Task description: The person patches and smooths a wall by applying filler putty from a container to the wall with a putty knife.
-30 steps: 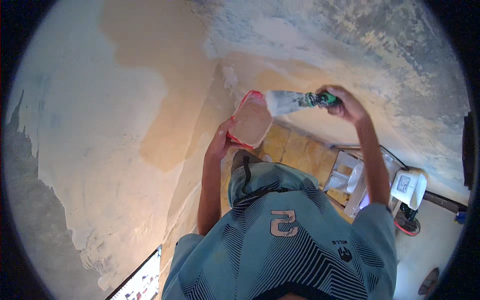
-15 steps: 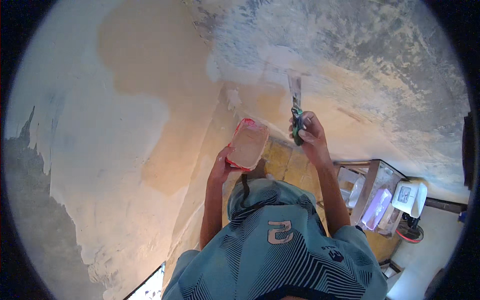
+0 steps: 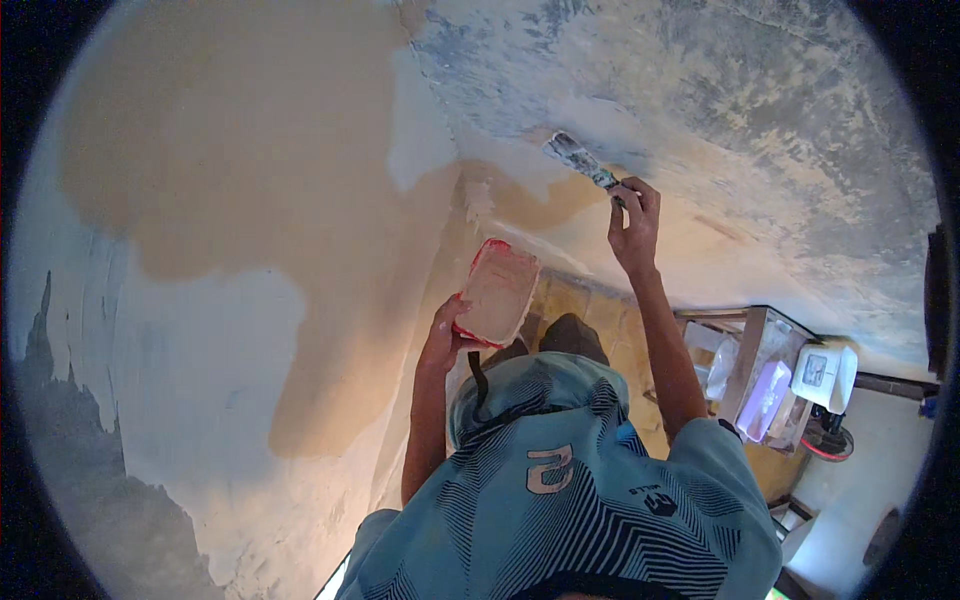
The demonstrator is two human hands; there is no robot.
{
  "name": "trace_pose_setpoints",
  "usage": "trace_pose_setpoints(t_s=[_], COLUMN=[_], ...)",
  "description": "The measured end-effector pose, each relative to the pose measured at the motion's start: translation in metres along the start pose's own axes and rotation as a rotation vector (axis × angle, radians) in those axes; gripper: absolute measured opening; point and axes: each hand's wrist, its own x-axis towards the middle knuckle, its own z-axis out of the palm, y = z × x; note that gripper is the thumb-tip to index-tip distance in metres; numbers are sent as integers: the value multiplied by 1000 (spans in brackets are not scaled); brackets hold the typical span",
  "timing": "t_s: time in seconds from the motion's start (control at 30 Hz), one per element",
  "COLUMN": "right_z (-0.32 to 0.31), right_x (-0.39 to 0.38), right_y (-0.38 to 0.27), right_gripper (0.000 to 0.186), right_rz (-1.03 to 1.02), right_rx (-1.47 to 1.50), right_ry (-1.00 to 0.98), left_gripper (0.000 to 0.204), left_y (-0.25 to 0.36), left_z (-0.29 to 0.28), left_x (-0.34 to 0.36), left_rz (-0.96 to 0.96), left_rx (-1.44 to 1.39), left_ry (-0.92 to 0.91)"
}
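2 hands up at the wall, both of them busy. The right hand (image 3: 634, 222) is wrapped tight around the handle of a putty knife (image 3: 580, 163), fingers fully closed on it, and the blade tip lies against the wall (image 3: 700, 110) just above the corner, where pale filler meets the bare tan patch. The left hand (image 3: 445, 330) grips the lower edge of a red tray (image 3: 497, 292), fingers curled under, thumb along the side; the tray sits near chest height, tilted, its face coated with filler.

Now the risks. That tray leans toward the person (the load looks smooth and wet, though I can't tell how thick), so a further tip could slide filler onto the blue striped shirt (image 3: 560, 510) or down to the floor. The blade meets the wall at a slant; I'd judge too steep an angle would gouge the fresh coat or leave ridges near the corner. A loaded knife overhead can also drip.

Below right, well apart from both hands, stands a wooden shelf (image 3: 750, 360) holding plastic bags, with a white fan (image 3: 825, 385) just beside it, and falling blobs could reach them.
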Motion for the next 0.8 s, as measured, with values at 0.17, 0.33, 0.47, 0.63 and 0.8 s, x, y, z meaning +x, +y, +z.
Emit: trace_pose_setpoints(t_s=[0.17, 0.33, 0.47, 0.63, 0.8], right_z=[5, 3, -11, -33, 2], right_x=[3, 0, -10, -8, 14], right_y=[6, 17, 35, 36, 4], right_gripper=[25, 29, 30, 28, 26], right_rz=[12, -13, -7, -85, 0], right_rx=[-27, -117, -200, -217, -170], right_ry=[25, 14, 35, 33, -55], left_gripper=[61, 60, 61, 62, 62], left_y=[-6, 2, 8, 14, 20], left_z=[-12, -14, -9, -4, 5], left_x=[6, 12, 18, 28, 28], left_rz=[9, 5, 13, 23, 32], left_rx=[-19, -18, -38, -29, -29], left_ry=[34, 28, 30, 14, -22])
